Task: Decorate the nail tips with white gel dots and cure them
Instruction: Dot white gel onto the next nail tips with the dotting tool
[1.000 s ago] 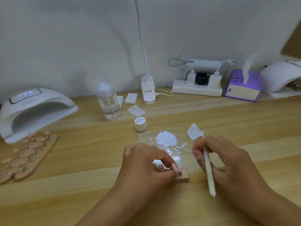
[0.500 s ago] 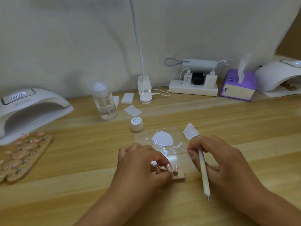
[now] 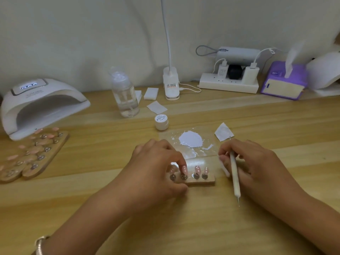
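Both hands low over the bench (image 3: 184, 227), forearms angled inward.
The left hand (image 3: 156, 173) lies palm down, fingers and thumb curled round one end of a small wooden block (image 3: 202, 182); the right hand (image 3: 257, 166), just beside it, pinches a thin white stick (image 3: 234, 177), point toward the person.

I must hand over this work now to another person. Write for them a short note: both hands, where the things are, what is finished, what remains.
Left hand: pinches the small wooden holder with four nail tips.
Right hand: grips the dotting tool, off the tips.
White gel puddle on the clear sheet behind the holder; gel jar, lidded, behind that; curing lamp far left.
Done: the two tips nearest the right hand show white dots.
Left: check the other two, partly behind fingers; then cure all four.
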Demonstrator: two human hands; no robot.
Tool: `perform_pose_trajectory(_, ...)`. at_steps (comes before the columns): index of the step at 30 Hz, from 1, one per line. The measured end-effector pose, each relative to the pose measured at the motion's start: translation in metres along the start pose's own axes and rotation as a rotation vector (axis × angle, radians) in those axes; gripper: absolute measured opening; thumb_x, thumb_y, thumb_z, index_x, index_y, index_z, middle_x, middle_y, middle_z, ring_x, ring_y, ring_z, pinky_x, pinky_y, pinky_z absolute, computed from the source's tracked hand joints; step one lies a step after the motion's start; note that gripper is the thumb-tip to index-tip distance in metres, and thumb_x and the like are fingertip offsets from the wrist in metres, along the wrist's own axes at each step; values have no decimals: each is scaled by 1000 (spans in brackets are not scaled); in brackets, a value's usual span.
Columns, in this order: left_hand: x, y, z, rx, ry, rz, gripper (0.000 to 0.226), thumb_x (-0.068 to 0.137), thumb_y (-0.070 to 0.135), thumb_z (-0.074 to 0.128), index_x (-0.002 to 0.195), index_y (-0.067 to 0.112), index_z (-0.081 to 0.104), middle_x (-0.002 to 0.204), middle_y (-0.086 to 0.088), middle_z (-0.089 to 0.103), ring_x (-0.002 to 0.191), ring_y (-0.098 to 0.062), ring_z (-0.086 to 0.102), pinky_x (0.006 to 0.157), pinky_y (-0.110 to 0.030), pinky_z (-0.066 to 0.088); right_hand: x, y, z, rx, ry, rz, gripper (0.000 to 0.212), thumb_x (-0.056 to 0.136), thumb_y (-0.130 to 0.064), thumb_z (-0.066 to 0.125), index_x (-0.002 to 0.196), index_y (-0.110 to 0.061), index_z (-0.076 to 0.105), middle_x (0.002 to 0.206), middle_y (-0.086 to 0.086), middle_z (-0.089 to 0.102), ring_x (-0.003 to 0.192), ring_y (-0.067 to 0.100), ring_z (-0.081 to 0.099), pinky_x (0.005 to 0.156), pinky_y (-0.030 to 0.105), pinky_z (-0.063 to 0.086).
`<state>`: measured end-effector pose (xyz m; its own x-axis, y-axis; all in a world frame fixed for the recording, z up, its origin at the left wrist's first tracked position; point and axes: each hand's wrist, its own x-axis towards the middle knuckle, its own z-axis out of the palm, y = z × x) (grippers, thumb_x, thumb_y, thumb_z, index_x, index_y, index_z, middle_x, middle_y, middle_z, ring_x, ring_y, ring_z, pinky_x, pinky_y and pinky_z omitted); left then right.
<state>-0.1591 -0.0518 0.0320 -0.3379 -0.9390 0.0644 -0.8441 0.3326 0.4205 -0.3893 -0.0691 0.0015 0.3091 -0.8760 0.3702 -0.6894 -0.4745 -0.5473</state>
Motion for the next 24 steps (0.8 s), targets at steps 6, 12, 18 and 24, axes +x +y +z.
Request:
perform_pose_trajectory(6, 0, 2, 5, -71, 95, -25, 6, 72, 41, 71, 71, 43, 66, 92, 19, 55, 97, 1, 46, 92, -16, 22, -1, -2, -1, -3, -12, -11, 20, 84, -6, 72, 81, -23, 62, 70, -12, 55, 75, 9, 50, 66, 19, 39)
perform_pose_trajectory(12, -2, 4, 7, 61, 145, 131, 16, 71, 20, 83, 73, 33, 74, 82, 15, 62, 84, -8, 54, 98, -29, 28, -2, -4, 0, 28, 32, -31, 19, 83, -3, 74, 83, -19, 64, 74, -9, 58, 80, 9, 49, 67, 20, 43)
perform_pose_trajectory(18, -4, 8, 0, -97, 388, 168, 5, 77, 18, 73, 78, 23, 73, 80, 18, 73, 79, 2, 68, 115, -32, 31, -6, -15, -2, 295, 231, -44, 7, 91, -29, 69, 86, -31, 63, 86, -9, 63, 81, 14, 58, 65, 8, 41)
perform_pose_trajectory(24, -7, 19, 0, -615, 385, 102, 17, 76, 9, 82, 77, 25, 78, 77, 17, 75, 77, 0, 70, 77, -9, 48, -14, -30, 4, 503, 257, -110, 7, 92, -24, 67, 92, -30, 63, 78, -14, 65, 76, 7, 59, 77, 8, 42)
